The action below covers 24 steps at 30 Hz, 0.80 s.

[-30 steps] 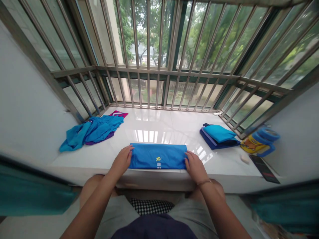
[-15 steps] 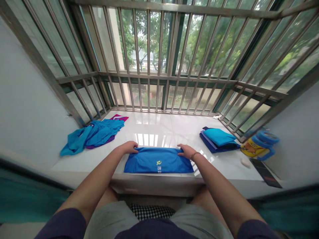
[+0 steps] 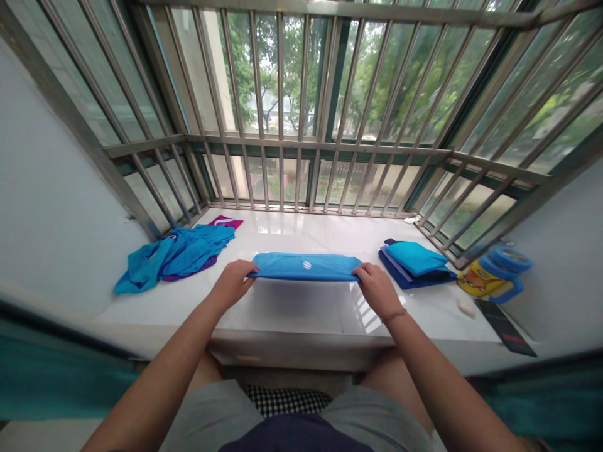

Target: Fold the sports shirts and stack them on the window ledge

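A blue folded shirt (image 3: 282, 267) with a small white mark stretches between my two hands, lifted above the white sill, where a soft shadow falls below it. My left hand (image 3: 235, 279) pinches its left end near the lower corner. At the opposite end, my right hand (image 3: 377, 285) has the right corner between thumb and fingers. To the right lies a stack of folded clothes (image 3: 417, 260), bright blue on top and navy beneath. A crumpled heap of blue and purple clothes (image 3: 179, 254) rests on the left.
A yellow and blue cup (image 3: 492, 273) stands by the right wall, with a phone (image 3: 504, 326) and a small pale object (image 3: 466, 307) near it. Metal bars (image 3: 306, 147) close off the window behind the white sill (image 3: 292, 307). My legs are below its front edge.
Both hands have raised the blue shirt off the sill and moved it away from me. Its face with the yellow print is out of sight, and a side with a white mark shows.
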Each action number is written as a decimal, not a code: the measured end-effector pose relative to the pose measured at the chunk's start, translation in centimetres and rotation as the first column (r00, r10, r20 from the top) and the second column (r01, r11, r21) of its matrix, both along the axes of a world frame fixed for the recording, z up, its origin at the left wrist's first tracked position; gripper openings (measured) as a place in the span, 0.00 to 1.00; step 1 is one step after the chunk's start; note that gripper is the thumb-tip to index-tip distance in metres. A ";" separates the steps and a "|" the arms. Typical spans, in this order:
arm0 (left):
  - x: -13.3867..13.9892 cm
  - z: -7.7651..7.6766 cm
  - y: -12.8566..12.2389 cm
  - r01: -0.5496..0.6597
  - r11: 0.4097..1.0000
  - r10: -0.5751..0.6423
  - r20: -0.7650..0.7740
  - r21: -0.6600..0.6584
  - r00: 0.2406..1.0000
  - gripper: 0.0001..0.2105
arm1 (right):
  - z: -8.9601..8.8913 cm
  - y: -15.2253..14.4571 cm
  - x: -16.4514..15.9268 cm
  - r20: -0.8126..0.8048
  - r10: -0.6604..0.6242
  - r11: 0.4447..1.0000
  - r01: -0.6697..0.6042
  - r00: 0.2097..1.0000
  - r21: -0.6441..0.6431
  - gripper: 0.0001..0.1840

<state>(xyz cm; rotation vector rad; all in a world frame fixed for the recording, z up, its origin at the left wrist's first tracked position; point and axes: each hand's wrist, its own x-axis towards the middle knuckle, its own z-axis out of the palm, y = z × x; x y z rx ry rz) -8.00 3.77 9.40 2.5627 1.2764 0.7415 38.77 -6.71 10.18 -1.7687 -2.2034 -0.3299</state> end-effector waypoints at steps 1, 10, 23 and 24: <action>0.1 -1.4 -1.4 0.016 1.000 -0.016 0.003 0.003 1.000 0.07 | -1.3 -1.1 0.0 0.010 -0.006 1.000 0.006 1.000 -0.001 0.16; -1.0 -11.5 -13.5 -0.008 0.998 0.003 -0.079 -0.064 0.997 0.17 | -12.4 -10.6 -0.7 -0.033 -0.084 0.996 0.083 0.996 -0.023 0.25; 1.0 -13.1 -16.8 -0.137 0.991 0.133 -0.173 -0.012 0.976 0.25 | -13.8 -8.3 -12.2 -0.099 -0.008 0.996 -0.001 0.995 -0.091 0.36; 1.3 -13.3 -17.0 -0.147 0.989 0.142 -0.184 -0.014 0.973 0.26 | -13.8 -7.5 -11.7 -0.093 0.006 0.995 -0.015 0.996 -0.099 0.34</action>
